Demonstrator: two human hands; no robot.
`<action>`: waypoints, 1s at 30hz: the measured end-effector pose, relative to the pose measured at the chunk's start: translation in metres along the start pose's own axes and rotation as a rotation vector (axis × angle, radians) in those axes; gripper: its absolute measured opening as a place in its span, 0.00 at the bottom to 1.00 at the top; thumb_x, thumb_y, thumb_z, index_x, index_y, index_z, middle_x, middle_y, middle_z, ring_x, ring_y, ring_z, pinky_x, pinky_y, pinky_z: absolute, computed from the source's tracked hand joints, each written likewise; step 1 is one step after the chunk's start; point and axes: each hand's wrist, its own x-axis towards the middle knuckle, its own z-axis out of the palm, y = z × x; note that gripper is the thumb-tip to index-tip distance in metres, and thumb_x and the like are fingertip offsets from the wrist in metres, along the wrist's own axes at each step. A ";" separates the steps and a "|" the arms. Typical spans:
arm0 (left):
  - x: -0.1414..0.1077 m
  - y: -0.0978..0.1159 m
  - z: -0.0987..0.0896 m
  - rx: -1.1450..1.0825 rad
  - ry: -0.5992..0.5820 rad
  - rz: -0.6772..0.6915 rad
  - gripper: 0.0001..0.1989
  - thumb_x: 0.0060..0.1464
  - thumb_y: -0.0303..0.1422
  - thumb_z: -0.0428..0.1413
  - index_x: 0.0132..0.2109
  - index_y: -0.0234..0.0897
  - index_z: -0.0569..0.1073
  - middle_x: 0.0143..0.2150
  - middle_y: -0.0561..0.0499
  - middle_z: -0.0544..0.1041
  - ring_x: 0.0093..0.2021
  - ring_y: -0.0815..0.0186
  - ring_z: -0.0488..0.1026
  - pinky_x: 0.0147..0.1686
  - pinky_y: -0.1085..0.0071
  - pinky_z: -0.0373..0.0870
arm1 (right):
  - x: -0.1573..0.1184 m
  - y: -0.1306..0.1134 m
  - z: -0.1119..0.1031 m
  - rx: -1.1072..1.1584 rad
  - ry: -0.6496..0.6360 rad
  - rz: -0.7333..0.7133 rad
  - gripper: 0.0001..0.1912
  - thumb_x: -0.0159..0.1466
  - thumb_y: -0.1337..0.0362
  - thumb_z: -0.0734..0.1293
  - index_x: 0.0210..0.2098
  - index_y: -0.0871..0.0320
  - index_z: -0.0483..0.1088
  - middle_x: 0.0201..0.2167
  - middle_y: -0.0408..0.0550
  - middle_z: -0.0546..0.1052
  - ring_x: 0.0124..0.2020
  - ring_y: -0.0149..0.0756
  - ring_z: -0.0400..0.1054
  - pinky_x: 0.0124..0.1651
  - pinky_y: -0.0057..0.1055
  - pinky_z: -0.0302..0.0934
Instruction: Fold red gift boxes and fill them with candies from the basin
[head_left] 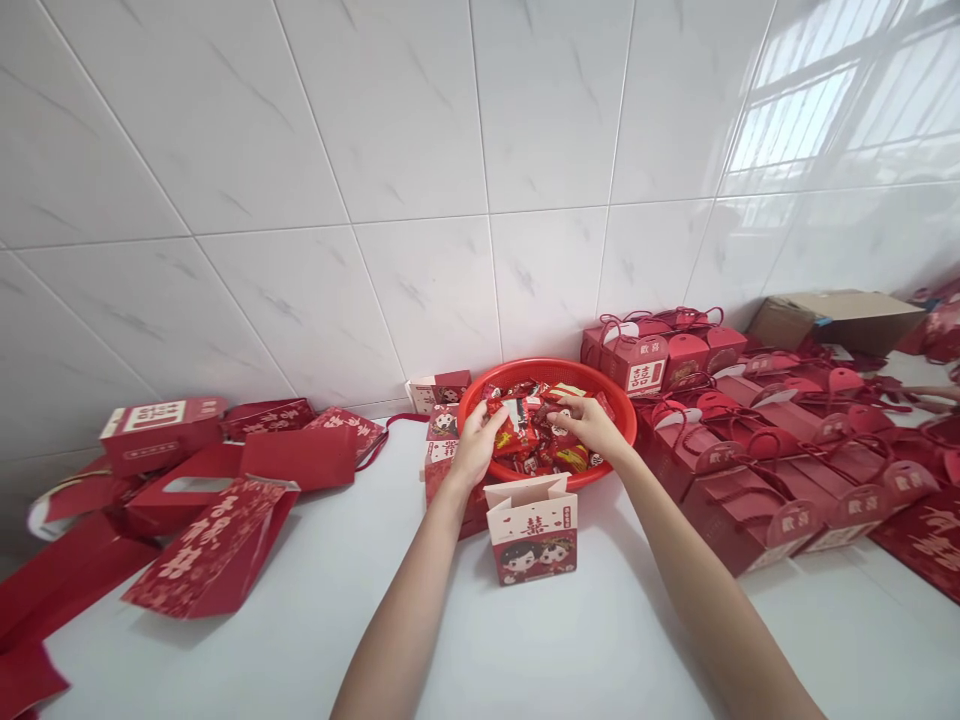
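A red plastic basket [624, 385] full of wrapped sweets stands against the wall, with both my hands inside its rim. My left hand [478, 442] is closed on a red snack packet [516, 432] with a pale patch, thumb on top. On the right side of the heap, my right hand [589, 424] has thumb and fingertips pinched together among the wrappers; what it grips there cannot be made out. Just in front of the basket, an upright paper gift box [534, 550] with two cartoon figures has its top open. Its inside is hidden from me.
Several small boxes [441, 452] stand along the basket's left side. To the right are rows of red gift boxes [757, 500] with cord handles, and a cardboard carton [862, 308] behind. Red, partly folded boxes [217, 540] lie left. Another person's hand [930, 395] shows far right.
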 end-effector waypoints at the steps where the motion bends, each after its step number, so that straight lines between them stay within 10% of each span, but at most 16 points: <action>1: 0.000 -0.001 0.000 0.001 -0.001 0.001 0.26 0.48 0.40 0.68 0.54 0.41 0.76 0.54 0.44 0.79 0.62 0.52 0.70 0.63 0.57 0.63 | 0.000 0.000 0.000 0.008 0.009 0.002 0.18 0.56 0.49 0.70 0.33 0.59 0.75 0.21 0.43 0.70 0.23 0.34 0.64 0.26 0.29 0.59; 12: -0.004 0.011 0.005 0.125 -0.062 0.096 0.24 0.51 0.38 0.66 0.55 0.48 0.76 0.63 0.49 0.73 0.57 0.56 0.73 0.58 0.61 0.67 | -0.002 -0.019 0.004 0.155 0.326 -0.050 0.18 0.59 0.49 0.67 0.38 0.56 0.70 0.30 0.46 0.77 0.27 0.36 0.71 0.29 0.31 0.66; 17: -0.003 0.020 0.009 0.113 -0.083 0.083 0.12 0.53 0.41 0.62 0.43 0.43 0.82 0.53 0.49 0.80 0.62 0.54 0.69 0.64 0.61 0.58 | -0.010 -0.045 0.020 0.145 0.115 -0.324 0.06 0.61 0.62 0.66 0.37 0.56 0.72 0.45 0.51 0.80 0.51 0.42 0.74 0.54 0.38 0.67; 22: -0.004 0.021 0.009 0.003 -0.106 0.018 0.16 0.47 0.40 0.66 0.45 0.42 0.80 0.53 0.48 0.79 0.59 0.53 0.71 0.60 0.59 0.64 | -0.015 -0.049 0.026 -0.120 -0.106 -0.454 0.17 0.56 0.73 0.62 0.41 0.56 0.77 0.47 0.51 0.80 0.53 0.42 0.72 0.59 0.40 0.61; 26: -0.004 0.019 0.008 -0.040 -0.030 0.031 0.20 0.45 0.37 0.67 0.47 0.42 0.77 0.58 0.47 0.75 0.61 0.53 0.69 0.59 0.59 0.65 | -0.007 -0.040 0.020 -0.221 -0.040 -0.304 0.29 0.56 0.77 0.57 0.53 0.58 0.72 0.57 0.54 0.75 0.56 0.40 0.70 0.58 0.38 0.63; 30: -0.004 0.018 0.009 -0.120 0.030 0.011 0.22 0.44 0.36 0.68 0.48 0.41 0.76 0.58 0.47 0.75 0.61 0.55 0.69 0.61 0.60 0.64 | 0.005 -0.030 0.020 -0.624 -0.232 -0.110 0.23 0.59 0.77 0.58 0.50 0.60 0.73 0.46 0.54 0.80 0.47 0.41 0.74 0.48 0.33 0.66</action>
